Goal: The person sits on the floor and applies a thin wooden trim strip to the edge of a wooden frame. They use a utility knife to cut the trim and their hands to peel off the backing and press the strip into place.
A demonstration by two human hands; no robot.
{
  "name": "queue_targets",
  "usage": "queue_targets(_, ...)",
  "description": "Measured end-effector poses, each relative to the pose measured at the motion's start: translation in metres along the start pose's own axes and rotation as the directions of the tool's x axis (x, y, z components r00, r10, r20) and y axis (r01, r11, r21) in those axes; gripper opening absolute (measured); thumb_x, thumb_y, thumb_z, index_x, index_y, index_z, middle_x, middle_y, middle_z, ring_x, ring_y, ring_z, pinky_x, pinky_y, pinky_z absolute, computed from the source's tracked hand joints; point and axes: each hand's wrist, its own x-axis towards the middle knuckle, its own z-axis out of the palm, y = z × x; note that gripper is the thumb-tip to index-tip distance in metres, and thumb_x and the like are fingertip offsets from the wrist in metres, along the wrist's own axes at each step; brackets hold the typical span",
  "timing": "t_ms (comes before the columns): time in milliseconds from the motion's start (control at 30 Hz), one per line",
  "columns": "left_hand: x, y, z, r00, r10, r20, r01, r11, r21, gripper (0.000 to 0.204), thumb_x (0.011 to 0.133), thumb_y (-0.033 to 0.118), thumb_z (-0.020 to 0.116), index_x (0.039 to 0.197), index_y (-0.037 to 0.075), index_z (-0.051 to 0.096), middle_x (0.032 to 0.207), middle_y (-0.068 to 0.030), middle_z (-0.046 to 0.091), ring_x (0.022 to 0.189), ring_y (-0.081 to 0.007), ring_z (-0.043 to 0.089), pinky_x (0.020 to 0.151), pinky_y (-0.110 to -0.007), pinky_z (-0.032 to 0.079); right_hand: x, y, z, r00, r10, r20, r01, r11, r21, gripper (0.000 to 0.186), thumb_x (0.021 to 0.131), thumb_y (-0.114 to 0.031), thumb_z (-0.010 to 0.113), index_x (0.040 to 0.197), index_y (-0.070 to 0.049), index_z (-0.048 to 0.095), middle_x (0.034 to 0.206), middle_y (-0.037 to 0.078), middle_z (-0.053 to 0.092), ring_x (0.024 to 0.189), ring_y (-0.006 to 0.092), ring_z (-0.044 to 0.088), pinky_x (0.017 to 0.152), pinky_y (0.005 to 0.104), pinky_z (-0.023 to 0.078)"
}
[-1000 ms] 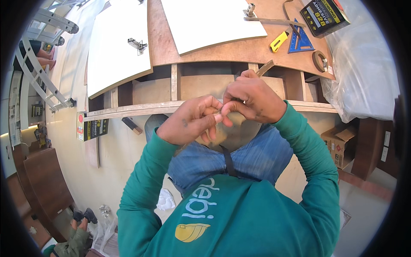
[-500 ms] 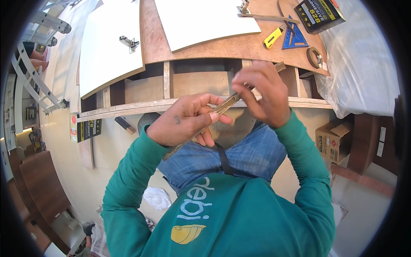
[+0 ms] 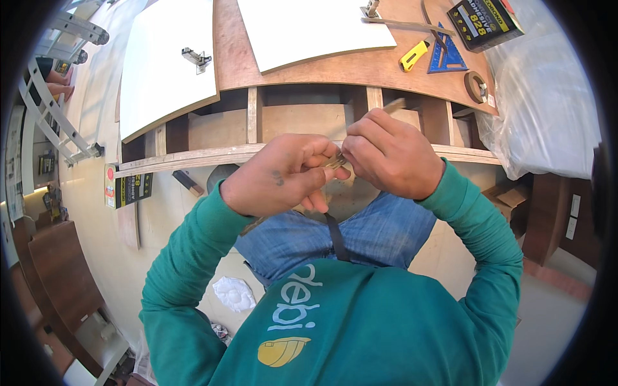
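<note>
A thin brown strip [image 3: 394, 105] runs diagonally between my hands, its upper end blurred and part of it hidden by my fingers. My left hand [image 3: 283, 172] pinches it from the lower left, thumb on top, other fingers curled beneath. My right hand [image 3: 389, 154] grips it just beside the left fingertips, knuckles up. Both are over my lap, by the front plywood rail [image 3: 187, 157] of an open wooden frame. On the wooden board [image 3: 335, 78] behind lie two white panels [image 3: 309, 35] with metal hinges [image 3: 196, 58], a yellow cutter [image 3: 413, 55] and a blue triangle square [image 3: 445, 58].
A brown tape roll [image 3: 475, 87] and a dark tin [image 3: 483, 26] are at upper right, beside plastic sheeting [image 3: 541, 116]. Left are a ladder [image 3: 58, 109], another person's legs [image 3: 59, 87] and another tin [image 3: 129, 186]. A cardboard box [image 3: 508, 199] and white bundle [image 3: 233, 293] sit below.
A second ago my fingertips met over the strip; half a second ago my right hand was higher and moving along it. Now it has come back down beside my left fingertips, closed on the strip.
</note>
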Motion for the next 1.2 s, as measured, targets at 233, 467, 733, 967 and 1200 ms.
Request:
queue_targets(233,0.001,-0.005,0.0,1.0,0.029,0.007,-0.029,0.997,0.075,0.031,0.113,0.006,0.056,0.141,-0.007,0.06,0.12,-0.0116,0.077,0.087,-0.0142,0.08,0.077,-0.027,0.067,0.005,0.011,0.007,0.99,-0.029,0.135,0.034,0.999,-0.032,0.039,0.086,-0.032,0.082,0.098,-0.004,0.058,0.097,0.011,0.057,0.091,0.0294,0.059,0.076,0.0382,0.056)
queue_targets(467,0.001,-0.015,0.002,0.999,0.014,-0.04,-0.019,0.993,-0.118,0.034,0.114,0.012,0.057,0.144,-0.004,0.057,0.125,-0.0136,0.077,0.089,-0.0169,0.081,0.077,-0.027,0.068,-0.006,0.002,0.022,0.985,0.166,0.053,-0.169,0.983,0.068,0.039,0.083,-0.019,0.083,0.105,-0.002,0.056,0.102,0.014,0.056,0.096,0.034,0.063,0.073,0.0415,0.063)
queue_targets(733,0.003,-0.027,-0.001,0.998,0.02,-0.054,-0.034,0.961,-0.276,0.041,0.113,0.014,0.059,0.151,-0.001,0.054,0.132,-0.0177,0.077,0.085,-0.0186,0.082,0.075,-0.028,0.067,-0.011,0.008,0.031,0.934,0.351,-0.062,-0.316,0.896,0.311,0.023,0.09,-0.006,0.07,0.107,-0.001,0.055,0.097,0.018,0.056,0.088,0.0367,0.062,0.073,0.0474,0.055)
queue_targets(967,0.007,-0.042,0.001,0.988,0.032,-0.152,-0.073,0.961,-0.268,0.033,0.111,0.015,0.061,0.143,0.006,0.055,0.128,-0.0172,0.078,0.081,-0.0168,0.079,0.073,-0.03,0.066,-0.017,-0.003,0.035,0.77,0.62,0.151,-0.544,0.514,0.663,0.012,0.103,-0.014,0.058,0.105,-0.002,0.055,0.089,0.012,0.053,0.078,0.024,0.057,0.074,0.0425,0.051)
queue_targets(1200,0.025,-0.059,0.01,0.669,0.575,-0.471,-0.295,0.787,0.542,0.034,0.101,0.0,0.073,0.133,0.004,0.062,0.11,-0.012,0.079,0.079,-0.0158,0.077,0.068,-0.031,0.062,-0.008,-0.004,0.037,0.751,0.589,0.298,-0.566,0.343,0.75,0.017,0.106,-0.02,0.057,0.105,-0.003,0.056,0.088,0.01,0.055,0.078,0.0171,0.05,0.07,0.0365,0.047)
